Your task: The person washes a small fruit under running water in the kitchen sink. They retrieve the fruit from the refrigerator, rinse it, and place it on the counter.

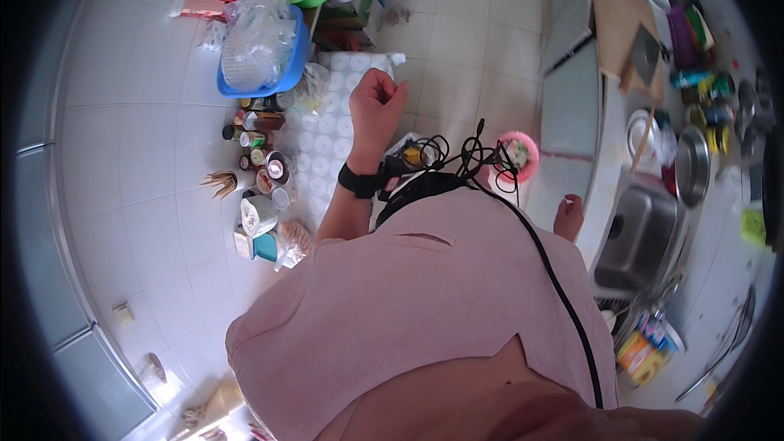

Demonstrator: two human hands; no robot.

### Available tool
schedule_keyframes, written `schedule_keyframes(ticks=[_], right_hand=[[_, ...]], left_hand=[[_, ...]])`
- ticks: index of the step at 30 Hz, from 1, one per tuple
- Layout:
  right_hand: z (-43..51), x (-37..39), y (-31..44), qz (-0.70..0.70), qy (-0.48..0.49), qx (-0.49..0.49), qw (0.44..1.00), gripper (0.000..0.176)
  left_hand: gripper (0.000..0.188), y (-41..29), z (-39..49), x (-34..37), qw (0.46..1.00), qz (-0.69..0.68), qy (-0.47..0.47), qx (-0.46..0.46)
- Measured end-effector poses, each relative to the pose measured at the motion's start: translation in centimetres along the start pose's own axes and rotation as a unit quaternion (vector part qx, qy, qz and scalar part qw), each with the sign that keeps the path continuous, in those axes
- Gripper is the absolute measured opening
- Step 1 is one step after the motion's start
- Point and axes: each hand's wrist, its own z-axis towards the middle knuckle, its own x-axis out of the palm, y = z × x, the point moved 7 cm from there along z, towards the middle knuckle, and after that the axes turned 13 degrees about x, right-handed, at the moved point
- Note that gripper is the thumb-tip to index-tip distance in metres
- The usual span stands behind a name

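Note:
My left hand (376,93) is raised over the edge of a table with a circle-patterned cover (334,128). Its fingers are curled in, and nothing shows in them. A black strap (358,181) circles that wrist. My right hand (569,215) hangs low beside the counter front (560,190), its fingers bent; no held thing shows, and part of this arm is hidden by my pink shirt (441,282). Black cables (474,153) loop in front of my waist. Beyond them, on the floor, stands a pink bin (531,162) with refuse inside.
A blue basin (298,67) of plastic bags and several jars (257,138) line the left wall. At right, the counter holds a steel sink (640,245), a metal basin (693,165) and a cleaver (644,55) on a wooden board (615,24). Tiled floor (471,30) runs ahead.

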Motion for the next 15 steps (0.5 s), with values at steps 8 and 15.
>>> schedule_keyframes(ticks=[8, 15], right_hand=[[16.4, 10.3, 21.7, -0.045, 0.171, -0.186, 0.966, 0.011], [33.1, 17.3, 28.3, -0.059, 0.157, -0.131, 0.977, 0.011]], left_hand=[[0.027, 6.3, 12.1, -2.1, 0.991, 0.109, -0.074, 0.016], [0.028, 11.5, 34.4, -0.1, 0.996, 0.025, -0.083, 0.033]])
